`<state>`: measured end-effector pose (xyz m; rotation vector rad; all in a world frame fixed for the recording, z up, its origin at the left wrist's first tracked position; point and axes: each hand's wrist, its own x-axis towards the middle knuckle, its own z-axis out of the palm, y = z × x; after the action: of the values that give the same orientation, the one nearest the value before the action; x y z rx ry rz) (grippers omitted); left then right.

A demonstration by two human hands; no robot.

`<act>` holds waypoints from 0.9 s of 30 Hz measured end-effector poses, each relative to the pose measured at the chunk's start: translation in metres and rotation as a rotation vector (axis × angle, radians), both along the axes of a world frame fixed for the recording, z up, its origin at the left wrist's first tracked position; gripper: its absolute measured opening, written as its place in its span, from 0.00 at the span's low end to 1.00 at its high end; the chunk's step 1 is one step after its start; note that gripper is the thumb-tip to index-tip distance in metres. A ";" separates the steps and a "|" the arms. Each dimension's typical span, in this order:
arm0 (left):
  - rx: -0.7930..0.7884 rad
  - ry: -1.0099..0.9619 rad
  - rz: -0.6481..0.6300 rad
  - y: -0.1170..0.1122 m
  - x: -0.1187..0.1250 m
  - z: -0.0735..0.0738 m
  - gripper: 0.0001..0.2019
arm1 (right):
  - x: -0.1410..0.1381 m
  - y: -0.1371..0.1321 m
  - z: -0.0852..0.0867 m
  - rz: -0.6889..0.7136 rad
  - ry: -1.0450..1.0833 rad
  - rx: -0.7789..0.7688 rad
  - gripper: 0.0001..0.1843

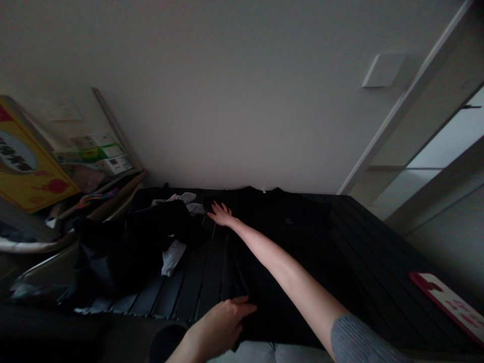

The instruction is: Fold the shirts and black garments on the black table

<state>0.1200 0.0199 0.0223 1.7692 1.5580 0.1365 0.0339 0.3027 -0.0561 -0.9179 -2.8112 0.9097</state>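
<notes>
Fig.: dim room, pale wall [227, 101] at back w/ a blank switch plate [383, 70] upper R, beside a slanting door frame [408, 96]. Against the wall stands a dark slatted table [378, 252].

(a) A black garment [287, 227] lies spread flat over the table's centre, from the near edge to the wall.

(b) My right hand [221, 214], on a long bare forearm w/ a grey sleeve [359, 343] at the elbow, reaches across to the garment's far L corner. The palm is down and the fingers are spread flat on the fabric, gripping nothing.

(c) My left hand [223, 322] sits at the garment's near L edge, thumb on top and fingers lying along the cloth. I cannot tell whether it pinches the fabric or only rests on it.

(d) Just L of the garment is a heap of dark clothes [124, 252] w/ a white cloth [172, 254] showing in it.

(e) A yellow box [26, 166] leans at far L among clutter.

(f) A red-and-white card [449, 302] lies on the table's near R corner, well apart from both hands.
</notes>
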 end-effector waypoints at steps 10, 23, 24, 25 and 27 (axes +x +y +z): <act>0.074 -0.034 0.064 -0.002 0.045 0.008 0.34 | 0.126 0.067 -0.008 -0.672 0.090 0.059 0.38; 0.013 -0.188 0.041 0.023 0.068 -0.008 0.33 | 0.173 0.089 -0.026 -0.282 0.078 0.316 0.16; 0.018 -0.200 0.076 0.025 0.066 -0.008 0.32 | 0.171 0.093 -0.025 -0.206 0.072 0.304 0.12; 0.028 -0.208 0.113 0.028 0.065 -0.009 0.30 | 0.169 0.097 -0.025 -0.155 0.069 0.290 0.10; 0.063 -0.207 0.187 0.033 0.060 -0.012 0.26 | 0.165 0.103 -0.024 -0.113 0.072 0.271 0.12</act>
<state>0.1801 0.0533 0.0099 1.5978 1.5789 0.4495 0.1989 0.4060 -0.0798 -0.9694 -2.7000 0.5202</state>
